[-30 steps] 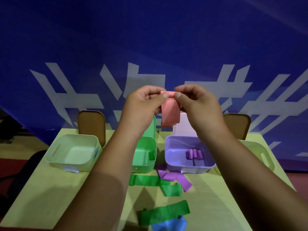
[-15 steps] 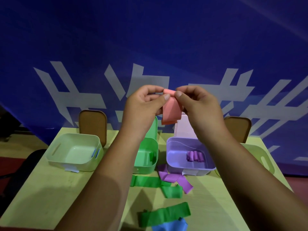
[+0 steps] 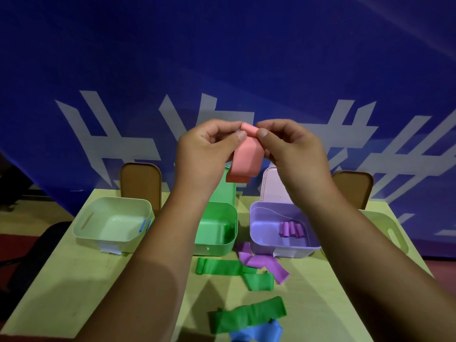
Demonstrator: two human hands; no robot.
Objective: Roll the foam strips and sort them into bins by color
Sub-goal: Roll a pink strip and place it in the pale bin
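Hands raised, my left hand (image 3: 204, 149) and my right hand (image 3: 293, 149) each pinch the rolled top end of the pink foam strip (image 3: 246, 160); its loose tail hangs down in the air above the green bin (image 3: 217, 250) and the purple bin (image 3: 259, 213). Purple rolls (image 3: 291, 229) lie inside the purple bin. On the counter (image 3: 74, 292) in front of the bins lie flat green strips (image 3: 219, 266), a purple strip (image 3: 261, 261) and a blue strip (image 3: 259, 333). A pale bin (image 3: 111, 201) stands left of the green one.
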